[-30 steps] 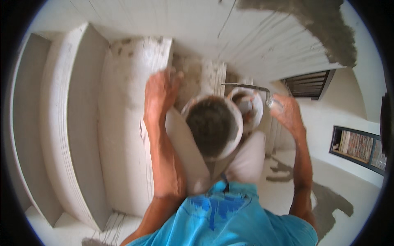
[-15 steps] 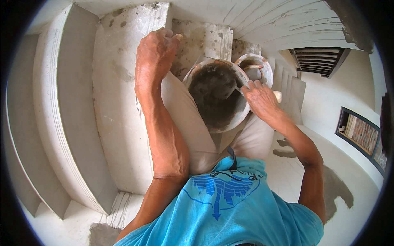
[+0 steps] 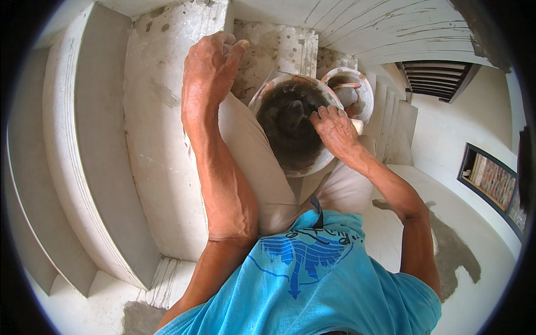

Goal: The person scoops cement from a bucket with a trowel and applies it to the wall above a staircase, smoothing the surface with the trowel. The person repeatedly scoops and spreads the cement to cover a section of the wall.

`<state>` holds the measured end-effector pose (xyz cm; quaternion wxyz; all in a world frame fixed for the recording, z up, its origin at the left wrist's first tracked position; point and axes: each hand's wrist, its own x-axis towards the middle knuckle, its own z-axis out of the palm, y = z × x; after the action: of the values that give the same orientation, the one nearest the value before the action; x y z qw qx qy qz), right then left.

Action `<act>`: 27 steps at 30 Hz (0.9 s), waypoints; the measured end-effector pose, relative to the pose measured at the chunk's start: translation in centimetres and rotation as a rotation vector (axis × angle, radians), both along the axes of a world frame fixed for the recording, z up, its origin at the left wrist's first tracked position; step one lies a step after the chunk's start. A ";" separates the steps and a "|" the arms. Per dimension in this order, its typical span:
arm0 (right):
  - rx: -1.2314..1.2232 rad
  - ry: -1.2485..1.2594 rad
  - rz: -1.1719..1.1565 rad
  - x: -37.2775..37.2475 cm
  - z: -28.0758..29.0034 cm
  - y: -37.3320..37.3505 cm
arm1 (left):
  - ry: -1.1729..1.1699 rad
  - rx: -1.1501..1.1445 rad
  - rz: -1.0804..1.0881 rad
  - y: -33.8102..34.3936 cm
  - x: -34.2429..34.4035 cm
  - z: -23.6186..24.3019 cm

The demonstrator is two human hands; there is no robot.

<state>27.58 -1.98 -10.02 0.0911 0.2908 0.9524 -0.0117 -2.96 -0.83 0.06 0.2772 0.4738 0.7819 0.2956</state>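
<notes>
Right hand (image 3: 336, 129): fingers wrapped round tool handle (image 3: 357, 127), over bucket (image 3: 321, 163) of wet grey mix (image 3: 282, 134) between legs (image 3: 251, 139). Likely stirring or scooping; next move calls for clearing the rim. Left hand (image 3: 211, 67): fingers curled, contents can't tell.

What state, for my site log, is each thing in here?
Left hand: fingers curled, nothing visible in it
Right hand: closed on the trowel
Trowel: held, blade not clearly visible
Large bucket: open, partly filled
Grey mix: wet-looking, uneven on top
Small bucket: open, contents unclear
Steps: some stained with dark spots
</notes>
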 end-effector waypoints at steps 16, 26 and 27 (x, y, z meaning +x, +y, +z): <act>0.003 0.049 -0.093 0.3 -1.8 -2.0 | 0.015 -0.011 0.010 0.1 0.1 0.0; -0.094 0.174 -0.192 0.4 -1.1 -2.2 | 0.029 -0.016 0.007 0.1 0.2 0.0; -0.103 0.191 -0.204 0.6 -0.8 -2.3 | 0.021 -0.027 0.012 0.1 0.3 0.2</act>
<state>28.17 -4.25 -10.78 0.0130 0.3785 0.9204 -0.0976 -2.67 -0.72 0.24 0.2736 0.4684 0.7914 0.2817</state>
